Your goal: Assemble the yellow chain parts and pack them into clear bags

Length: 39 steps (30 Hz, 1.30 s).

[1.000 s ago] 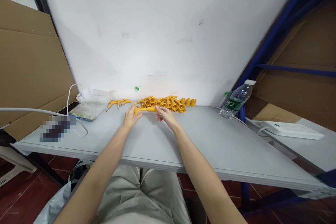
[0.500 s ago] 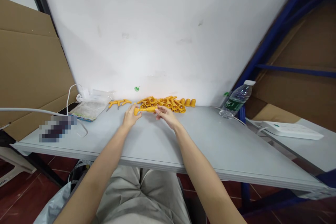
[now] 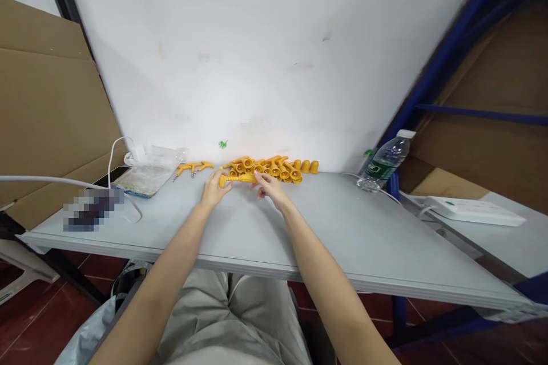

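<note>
the left hand [image 3: 211,189] and the right hand [image 3: 269,189] hold together one yellow stick [image 3: 240,178], which lies almost level between them, above the grey table [image 3: 342,228] and just in front of a pile of yellow parts [image 3: 278,172]. the left hand has its fingers around the wider left end of the stick, and its grip is narrow. the right hand takes the other end between the thumb and the fingers, also in a narrow grip; its lower fingers are bent. whether the stick touches the table, i cannot tell.

the pile rests near the white wall [image 3: 265,63], and many of its parts show a round open mouth toward the person. just to the right of the pile, yellow cups [image 3: 305,166] stand in a row. to the left of the pile there are yellow hooks [image 3: 192,166], with metal screws [image 3: 193,175] beside them.

farther left on the table lies a clear plastic bag [image 3: 148,175]. near it is a dark object [image 3: 93,211], too blurred to name. on the right, a water bottle [image 3: 382,164] leans, with a white cap and a green label.
</note>
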### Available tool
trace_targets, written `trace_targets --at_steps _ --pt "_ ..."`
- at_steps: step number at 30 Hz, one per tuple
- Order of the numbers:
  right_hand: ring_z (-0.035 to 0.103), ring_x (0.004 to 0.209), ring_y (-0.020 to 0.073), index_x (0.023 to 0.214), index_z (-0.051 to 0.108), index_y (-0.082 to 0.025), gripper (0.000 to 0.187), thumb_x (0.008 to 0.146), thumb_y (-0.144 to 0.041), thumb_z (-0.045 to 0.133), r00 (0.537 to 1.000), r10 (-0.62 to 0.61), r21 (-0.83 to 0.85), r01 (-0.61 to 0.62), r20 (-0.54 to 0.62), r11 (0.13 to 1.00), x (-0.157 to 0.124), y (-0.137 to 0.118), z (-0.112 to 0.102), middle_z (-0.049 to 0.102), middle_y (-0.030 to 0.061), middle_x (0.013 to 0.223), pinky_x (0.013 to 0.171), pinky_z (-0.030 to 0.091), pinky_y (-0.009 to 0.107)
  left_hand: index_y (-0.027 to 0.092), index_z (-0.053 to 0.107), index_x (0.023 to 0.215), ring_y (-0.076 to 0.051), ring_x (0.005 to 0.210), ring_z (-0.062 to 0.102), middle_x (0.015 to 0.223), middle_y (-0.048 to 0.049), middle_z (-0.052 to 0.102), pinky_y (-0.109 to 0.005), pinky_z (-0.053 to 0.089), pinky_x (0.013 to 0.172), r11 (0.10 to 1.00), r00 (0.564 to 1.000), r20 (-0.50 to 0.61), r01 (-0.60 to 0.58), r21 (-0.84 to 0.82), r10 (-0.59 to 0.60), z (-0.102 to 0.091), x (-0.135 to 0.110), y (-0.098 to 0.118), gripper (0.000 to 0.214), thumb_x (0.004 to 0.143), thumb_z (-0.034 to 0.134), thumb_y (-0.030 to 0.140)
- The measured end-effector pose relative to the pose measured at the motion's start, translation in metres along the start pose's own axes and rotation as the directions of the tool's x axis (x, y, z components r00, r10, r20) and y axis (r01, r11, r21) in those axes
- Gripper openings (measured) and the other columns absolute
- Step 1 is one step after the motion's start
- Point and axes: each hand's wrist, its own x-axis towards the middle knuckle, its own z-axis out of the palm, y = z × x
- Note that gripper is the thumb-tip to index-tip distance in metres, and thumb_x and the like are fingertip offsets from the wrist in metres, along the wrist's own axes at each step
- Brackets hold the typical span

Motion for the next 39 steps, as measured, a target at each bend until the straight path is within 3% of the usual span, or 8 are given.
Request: trace_targets --at_steps 5,13,19,21,24,27,30,39 --pt "0.057 0.055 0.0093 0.104 0.061 -0.021 0.052 0.062 -0.045 0.080 0.985 -0.134 0.031 0.131 0.108 0.991 0.001 0.001 -0.013 0.064 -0.0007 0.083 0.052 0.044 0.025 0.023 0.057 0.089 -0.017 0.086 0.064 0.091 -0.0006 0.065 -0.030 0.051 0.082 1.000 1.000 0.000 -0.009 -0.008 0.009 0.000 0.000 -0.001 0.023 0.071 0.069 0.015" --pt "0.044 0.040 0.0079 0.064 0.054 -0.020 0.052 0.062 -0.068 0.071 0.990 -0.136 0.021 0.135 0.031 0.991 -0.002 -0.003 -0.002 0.058 -0.0019 0.055 0.043 0.035 0.024 0.023 0.057 0.092 -0.017 0.088 0.064 0.093 -0.0013 0.066 -0.030 0.050 0.081 0.999 0.999 -0.010 -0.045 0.008 0.045 -0.003 0.000 0.002 0.023 0.073 0.068 0.017" --pt "0.028 0.033 0.0074 0.054 0.041 -0.023 0.055 0.070 -0.070 0.064 0.995 0.009 0.036 -0.005 -0.099 0.999 -0.005 -0.006 0.006 0.038 -0.0048 0.035 0.033 0.021 0.024 0.024 0.058 0.095 -0.017 0.088 0.064 0.094 -0.0013 0.066 -0.029 0.050 0.079 0.998 0.998 -0.013 -0.057 0.015 0.057 -0.001 -0.002 0.006 0.023 0.074 0.067 0.019" --pt "0.027 0.032 0.0076 0.055 0.044 -0.023 0.053 0.073 -0.069 0.062 0.992 0.063 0.034 -0.060 -0.109 0.998 -0.006 -0.007 0.007 0.037 -0.0048 0.034 0.032 0.019 0.024 0.024 0.058 0.094 -0.017 0.088 0.064 0.094 -0.0007 0.066 -0.028 0.050 0.079 0.999 0.999 -0.009 -0.048 0.008 0.049 -0.001 -0.002 0.006 0.024 0.074 0.068 0.018" --pt "0.038 0.034 0.0081 0.063 0.051 -0.020 0.050 0.073 -0.068 0.063 0.994 0.098 0.016 -0.097 -0.043 0.995 -0.007 -0.009 0.003 0.055 0.0005 0.046 0.034 0.025 0.024 0.024 0.057 0.092 -0.016 0.087 0.064 0.093 -0.0004 0.066 -0.028 0.050 0.079 1.000 0.999 -0.007 -0.031 -0.003 0.031 -0.001 0.000 0.004 0.024 0.072 0.068 0.016" --pt "0.055 0.047 0.0101 0.087 0.059 -0.020 0.049 0.065 -0.062 0.074 0.997 0.011 0.034 -0.013 0.077 0.999 -0.007 -0.009 -0.004 0.070 0.0036 0.074 0.044 0.038 0.023 0.023 0.057 0.091 -0.016 0.084 0.064 0.091 -0.0001 0.066 -0.028 0.050 0.078 1.000 1.000 -0.010 -0.008 -0.010 0.008 -0.003 0.001 0.003 0.024 0.072 0.069 0.016" --pt "0.057 0.053 0.0110 0.100 0.059 -0.021 0.057 0.060 -0.058 0.078 0.986 -0.114 0.062 0.108 0.123 0.992 -0.006 -0.007 -0.006 0.068 0.0000 0.075 0.053 0.045 0.026 0.024 0.057 0.090 -0.016 0.082 0.063 0.091 0.0003 0.066 -0.028 0.050 0.077 1.000 1.000 -0.008 0.008 -0.016 -0.008 -0.005 0.001 0.004 0.025 0.071 0.070 0.016" --pt "0.043 0.039 0.0086 0.065 0.048 -0.022 0.054 0.064 -0.072 0.068 0.992 -0.129 0.068 0.128 0.006 0.989 -0.007 -0.006 0.006 0.053 -0.0031 0.048 0.040 0.032 0.024 0.024 0.056 0.092 -0.017 0.088 0.064 0.092 -0.0005 0.066 -0.029 0.051 0.080 0.999 0.998 -0.039 -0.039 0.009 0.039 -0.004 0.000 0.007 0.026 0.072 0.071 0.017"
